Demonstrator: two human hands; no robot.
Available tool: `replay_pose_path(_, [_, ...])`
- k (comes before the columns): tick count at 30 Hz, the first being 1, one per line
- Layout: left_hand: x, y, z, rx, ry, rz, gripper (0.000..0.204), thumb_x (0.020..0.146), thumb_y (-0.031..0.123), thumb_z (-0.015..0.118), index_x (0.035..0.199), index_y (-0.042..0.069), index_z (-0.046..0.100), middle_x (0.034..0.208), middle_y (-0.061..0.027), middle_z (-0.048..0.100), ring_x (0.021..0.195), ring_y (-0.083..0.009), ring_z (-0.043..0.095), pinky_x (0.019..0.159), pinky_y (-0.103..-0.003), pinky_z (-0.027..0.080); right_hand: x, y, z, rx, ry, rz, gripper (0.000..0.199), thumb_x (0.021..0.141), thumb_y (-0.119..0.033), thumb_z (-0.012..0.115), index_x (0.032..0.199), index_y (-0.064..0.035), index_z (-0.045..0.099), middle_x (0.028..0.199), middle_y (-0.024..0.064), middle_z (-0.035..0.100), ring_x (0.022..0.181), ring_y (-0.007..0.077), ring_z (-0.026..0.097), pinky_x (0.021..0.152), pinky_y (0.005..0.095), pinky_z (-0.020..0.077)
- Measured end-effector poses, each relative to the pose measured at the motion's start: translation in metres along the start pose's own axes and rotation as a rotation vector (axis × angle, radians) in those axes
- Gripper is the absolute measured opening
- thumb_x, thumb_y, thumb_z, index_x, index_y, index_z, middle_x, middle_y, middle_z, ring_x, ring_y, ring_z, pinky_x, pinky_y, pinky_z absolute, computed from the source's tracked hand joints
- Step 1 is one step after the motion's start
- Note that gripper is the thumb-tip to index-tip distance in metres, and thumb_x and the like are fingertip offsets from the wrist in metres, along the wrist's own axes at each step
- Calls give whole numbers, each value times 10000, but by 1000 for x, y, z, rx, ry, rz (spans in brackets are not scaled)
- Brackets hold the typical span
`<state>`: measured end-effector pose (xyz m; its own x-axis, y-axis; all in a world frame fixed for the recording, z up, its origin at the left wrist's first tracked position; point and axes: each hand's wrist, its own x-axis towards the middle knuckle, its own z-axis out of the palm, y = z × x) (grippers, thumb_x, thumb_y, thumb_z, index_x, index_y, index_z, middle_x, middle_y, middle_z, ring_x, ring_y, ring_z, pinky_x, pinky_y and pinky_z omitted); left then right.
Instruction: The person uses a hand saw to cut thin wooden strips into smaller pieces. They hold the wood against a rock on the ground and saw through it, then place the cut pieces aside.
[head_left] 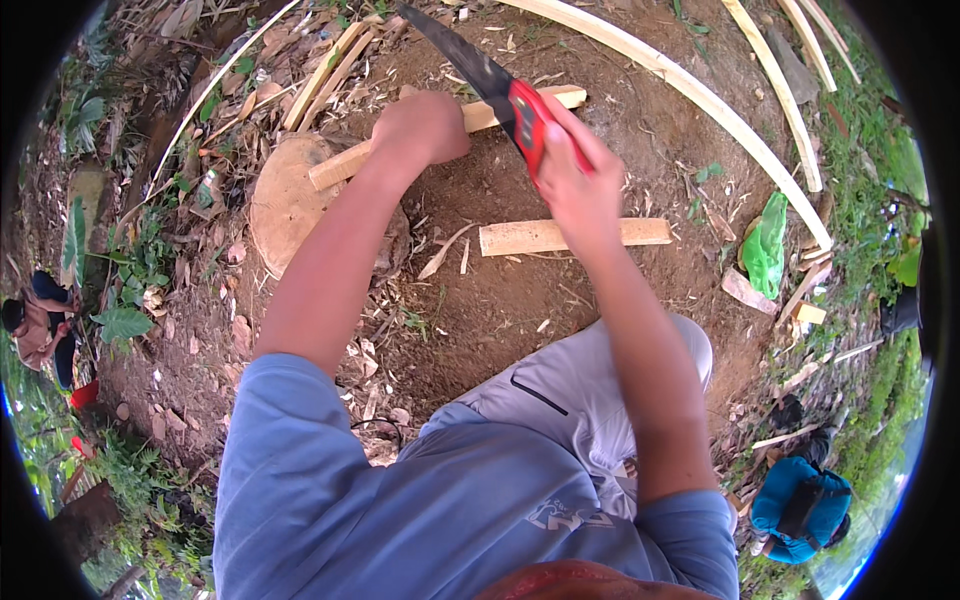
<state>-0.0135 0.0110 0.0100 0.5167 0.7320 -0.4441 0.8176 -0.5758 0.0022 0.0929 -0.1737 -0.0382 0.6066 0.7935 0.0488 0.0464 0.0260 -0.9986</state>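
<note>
My left hand (424,128) is closed around a short wooden stick (340,168), pale and squared. One end of the stick lies over a round tree stump (285,205); the other reaches right, past the saw. My right hand (578,178) grips the red handle of a hand saw (527,120). Its dark blade points up and left, crossing by the stick just right of my left hand. Whether the teeth touch the wood I cannot tell. Below my right hand a second wooden piece (525,238) lies on the dirt, partly covered by my right wrist.
A long curved wooden strip (690,90) arcs across the right, with more strips (775,85) beyond. A green plastic bag (765,245) lies near its lower end. Two sticks (325,80) rest behind the stump. A person (45,325) is at far left; a blue backpack (800,505) is at lower right.
</note>
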Motion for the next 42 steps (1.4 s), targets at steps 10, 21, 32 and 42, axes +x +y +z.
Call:
replay_pose_path(10, [3,-3,1,54,32,-34,401,918,264,720,1238,37,801,1266,-182,786,1156,-363,775,999,-477,626,11,21,18,84,-20,-89,411,1110,-124,612,1508,-37,666,1025,43,761,774,32,568,688,242,492])
replay_pose_path(21, [3,-9,7,14,57,-2,320,911,212,702,1141,19,812,1136,-203,802,1059,-362,792,947,-487,626,-158,-50,-117,-173,-92,115,447,1131,-141,591,1551,11,600,1007,32,726,740,32,558,662,229,464])
replay_pose_path(32, [-3,-11,13,13,9,-11,367,921,217,697,1198,-3,791,1278,-261,745,1130,-405,769,983,-488,630,-97,-45,-77,-87,-49,177,440,1150,-227,599,1518,13,638,951,6,713,683,19,523,617,210,429])
replay_pose_path(42, [0,-8,3,55,56,-29,379,909,229,711,1216,27,802,1235,-182,797,1147,-369,777,984,-467,629,45,33,41,202,4,-91,408,1112,-156,626,1487,-1,669,1194,98,790,938,66,657,833,258,556])
